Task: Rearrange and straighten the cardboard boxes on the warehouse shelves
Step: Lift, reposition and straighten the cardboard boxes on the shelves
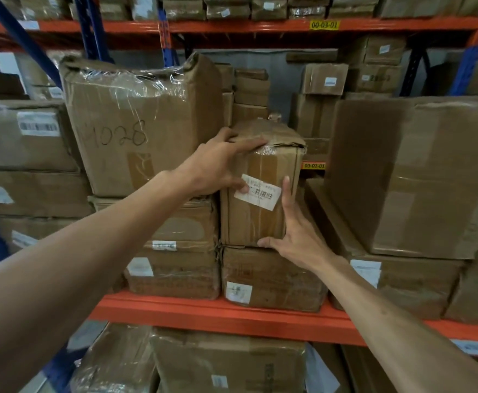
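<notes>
A small upright cardboard box [256, 219] with a white barcode label stands on a flatter box [271, 279] on the middle shelf. My left hand [218, 165] grips its top left corner, fingers over the crumpled lid and thumb on the front. My right hand [296, 236] presses against its lower right edge, fingers spread on the front and side. A large taped box marked "1028" [135, 129] leans tilted right beside it on the left.
An orange shelf beam [232, 313] runs below the boxes. A big plain box [413, 177] sits at the right on flat boxes, with a narrow gap beside the small box. Stacked boxes [25, 160] fill the left; more boxes sit behind, above and below.
</notes>
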